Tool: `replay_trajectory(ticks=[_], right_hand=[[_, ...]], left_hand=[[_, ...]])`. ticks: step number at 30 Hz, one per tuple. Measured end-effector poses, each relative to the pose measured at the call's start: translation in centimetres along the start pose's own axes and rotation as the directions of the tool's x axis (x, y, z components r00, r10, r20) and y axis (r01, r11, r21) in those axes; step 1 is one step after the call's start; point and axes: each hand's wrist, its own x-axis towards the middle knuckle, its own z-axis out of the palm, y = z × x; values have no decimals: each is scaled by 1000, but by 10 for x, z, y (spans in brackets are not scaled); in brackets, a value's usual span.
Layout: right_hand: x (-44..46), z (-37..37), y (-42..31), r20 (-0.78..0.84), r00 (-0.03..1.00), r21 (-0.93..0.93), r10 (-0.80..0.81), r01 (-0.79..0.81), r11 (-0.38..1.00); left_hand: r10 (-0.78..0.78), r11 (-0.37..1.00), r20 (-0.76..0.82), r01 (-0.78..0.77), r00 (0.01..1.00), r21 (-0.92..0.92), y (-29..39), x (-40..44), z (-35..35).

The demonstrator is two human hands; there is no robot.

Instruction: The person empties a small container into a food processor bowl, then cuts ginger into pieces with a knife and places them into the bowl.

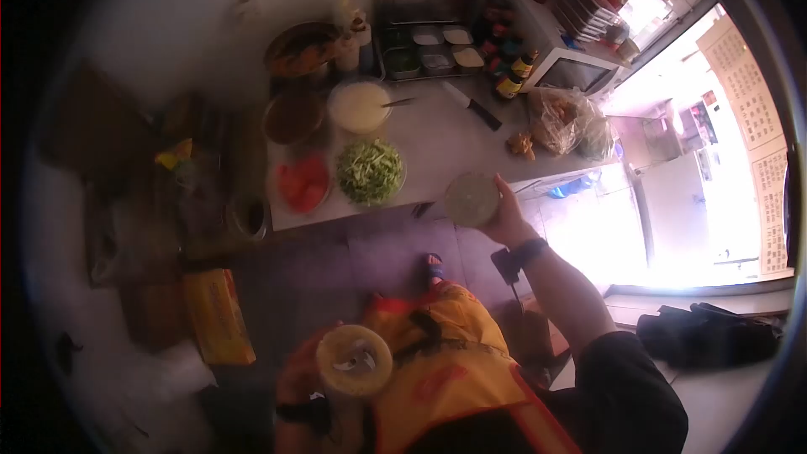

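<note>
right hand [509, 220]: part-closed on round container [471, 199], centre, seemingly side-gripped to keep its top clear | left hand [296, 372]: curled against tub [354, 360], lower centre, likely to steady it

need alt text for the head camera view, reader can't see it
Each hand of a person in a yellow apron holds a round container: the left hand a pale one by the counter, the right hand another low beside the apron. On the counter are chopped greens, a knife and bowls.
</note>
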Motion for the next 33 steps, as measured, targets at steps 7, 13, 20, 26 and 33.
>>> replay_trajectory(ticks=[7,13,20,26,33], right_hand=[[76,-59,-78,-444,861,-508,-248,-15,861],[94,-107,-108,-275,659,-944,-700,-324,66],[-15,62,-101,369,864,-927,-341,316,-203],[-14,90,-85,676,737,-635,5,585,-504],[-10,80,-86,724,689,-635,-33,648,-421]], left_hand=[[210,945,-349,-281,913,-166,6,95,50],[231,852,-363,-368,903,-373,-1,174,60],[146,881,-276,-252,950,-400,27,264,95],[152,885,-181,-215,972,-413,33,304,116],[147,885,-168,-205,975,-418,28,312,121]])
